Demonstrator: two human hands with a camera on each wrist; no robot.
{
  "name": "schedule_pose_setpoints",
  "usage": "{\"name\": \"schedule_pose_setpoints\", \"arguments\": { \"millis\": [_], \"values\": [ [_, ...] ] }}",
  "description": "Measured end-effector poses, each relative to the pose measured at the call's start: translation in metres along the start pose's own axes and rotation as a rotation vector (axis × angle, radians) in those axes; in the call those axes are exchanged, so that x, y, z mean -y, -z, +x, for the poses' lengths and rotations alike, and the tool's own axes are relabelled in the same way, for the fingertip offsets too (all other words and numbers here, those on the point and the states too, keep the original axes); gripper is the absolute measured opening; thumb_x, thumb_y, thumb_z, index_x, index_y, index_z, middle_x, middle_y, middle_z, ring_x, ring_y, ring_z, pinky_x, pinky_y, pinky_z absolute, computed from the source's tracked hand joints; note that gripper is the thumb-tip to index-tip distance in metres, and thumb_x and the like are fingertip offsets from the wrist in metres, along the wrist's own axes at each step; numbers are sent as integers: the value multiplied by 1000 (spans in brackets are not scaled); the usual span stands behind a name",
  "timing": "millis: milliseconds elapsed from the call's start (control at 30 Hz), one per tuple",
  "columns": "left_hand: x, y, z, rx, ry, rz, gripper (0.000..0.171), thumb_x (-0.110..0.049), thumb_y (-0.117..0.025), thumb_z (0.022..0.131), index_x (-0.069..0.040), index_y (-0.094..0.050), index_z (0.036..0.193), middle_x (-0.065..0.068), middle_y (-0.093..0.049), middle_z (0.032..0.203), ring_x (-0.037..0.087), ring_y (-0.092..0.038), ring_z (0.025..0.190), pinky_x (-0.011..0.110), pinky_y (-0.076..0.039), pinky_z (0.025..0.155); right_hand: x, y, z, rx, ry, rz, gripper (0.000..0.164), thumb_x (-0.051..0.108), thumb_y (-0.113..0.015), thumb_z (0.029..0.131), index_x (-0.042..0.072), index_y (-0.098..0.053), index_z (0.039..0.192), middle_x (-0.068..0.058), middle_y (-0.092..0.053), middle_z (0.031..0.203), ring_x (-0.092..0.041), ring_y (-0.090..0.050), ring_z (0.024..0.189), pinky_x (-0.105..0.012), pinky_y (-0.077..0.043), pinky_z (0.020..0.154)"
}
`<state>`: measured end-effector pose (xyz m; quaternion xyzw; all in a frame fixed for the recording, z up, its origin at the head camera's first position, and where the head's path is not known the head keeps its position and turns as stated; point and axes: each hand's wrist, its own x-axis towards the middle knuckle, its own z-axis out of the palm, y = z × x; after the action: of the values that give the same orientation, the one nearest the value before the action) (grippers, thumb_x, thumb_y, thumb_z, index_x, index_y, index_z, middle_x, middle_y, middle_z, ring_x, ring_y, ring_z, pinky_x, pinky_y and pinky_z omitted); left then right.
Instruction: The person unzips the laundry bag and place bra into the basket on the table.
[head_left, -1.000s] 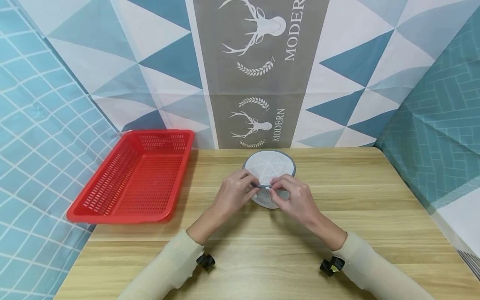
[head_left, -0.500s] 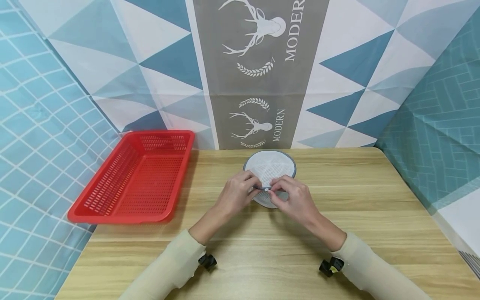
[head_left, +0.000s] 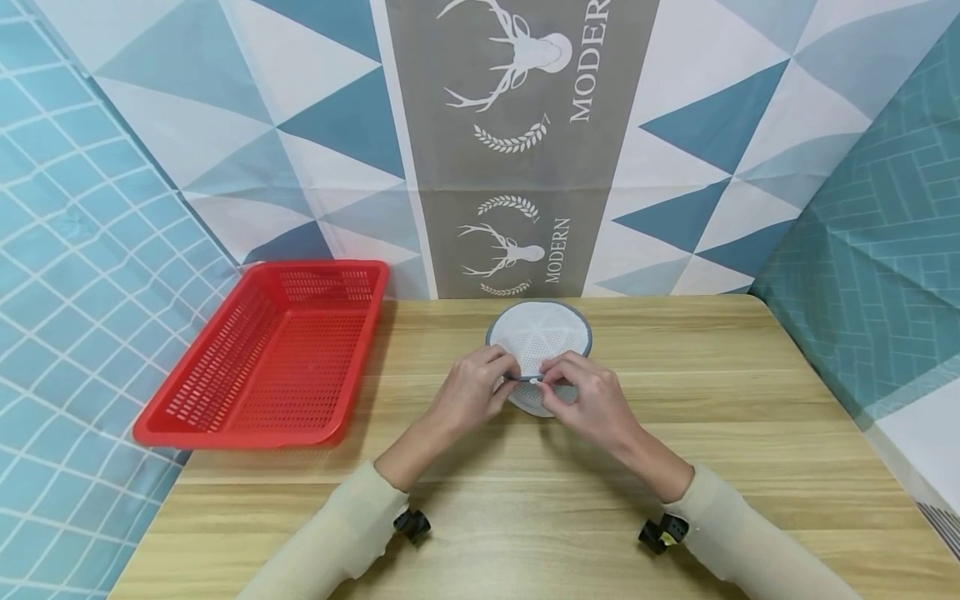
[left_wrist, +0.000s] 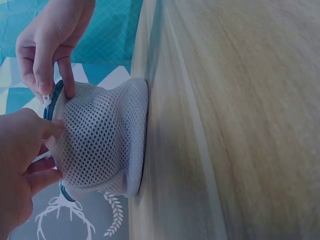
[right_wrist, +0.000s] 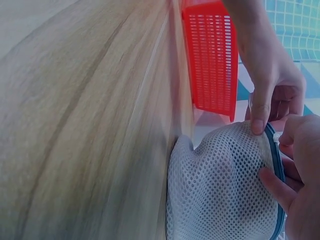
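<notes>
A white mesh laundry bag [head_left: 536, 329] with a grey-blue zipped rim stands upright at the back middle of the table. My left hand [head_left: 474, 383] pinches the rim on its left side, thumb against the mesh and fingers over the edge. My right hand [head_left: 592, 396] holds the small white zipper pull [head_left: 536, 381] between thumb and fingertips at the rim's near side. In the left wrist view the bag's mesh wall [left_wrist: 95, 140] bulges between rim and base. In the right wrist view the blue zipper band [right_wrist: 276, 155] runs past both hands' fingertips.
A red perforated plastic basket [head_left: 300, 367] sits at the left of the wooden table [head_left: 720, 400], with nothing seen inside. Patterned cloth walls [head_left: 517, 150] rise behind and at both sides. Each sleeve carries a small black camera [head_left: 412, 525].
The near rim of the bag sits slightly lower, and my left fingertips have shifted slightly along it. My right hand stays nearly in place with the zipper pull.
</notes>
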<state>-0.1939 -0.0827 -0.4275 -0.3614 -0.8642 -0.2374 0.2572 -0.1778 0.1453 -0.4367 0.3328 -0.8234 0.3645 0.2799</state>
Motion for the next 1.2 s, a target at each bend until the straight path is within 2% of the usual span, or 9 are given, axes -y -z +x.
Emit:
{"name": "schedule_pose_setpoints", "arguments": {
  "millis": [200,367,600,1200],
  "values": [
    [-2,2,4,-12,10,30,21,-6,-98,84,-13,-80,91,0,-79,95,16,-76,84,33,-65,74,2,1,1,-9,-9,-10,15,-9,-82,85,5,-76,86,-9,-83,101,-24,-84,88,-34,-71,77],
    [-4,3,4,7,12,56,21,-14,-100,84,-14,-82,95,0,-79,99,16,-76,86,33,-64,73,5,1,1,-15,-13,-19,14,-9,-81,84,5,-76,85,-9,-83,100,-24,-84,89,-35,-72,77],
    [-4,2,3,-11,4,93,19,-11,-98,84,-15,-83,94,-2,-80,98,17,-79,83,34,-64,68,4,-1,0,-39,12,-47,14,-8,-82,83,5,-76,84,-9,-83,100,-23,-84,87,-33,-70,75],
    [-3,3,0,-11,-2,35,19,-5,-94,88,-9,-77,94,3,-82,99,17,-79,81,32,-67,72,4,2,1,-30,24,-71,13,-8,-82,84,4,-77,85,-11,-83,102,-24,-84,88,-33,-71,75]
  ]
}}
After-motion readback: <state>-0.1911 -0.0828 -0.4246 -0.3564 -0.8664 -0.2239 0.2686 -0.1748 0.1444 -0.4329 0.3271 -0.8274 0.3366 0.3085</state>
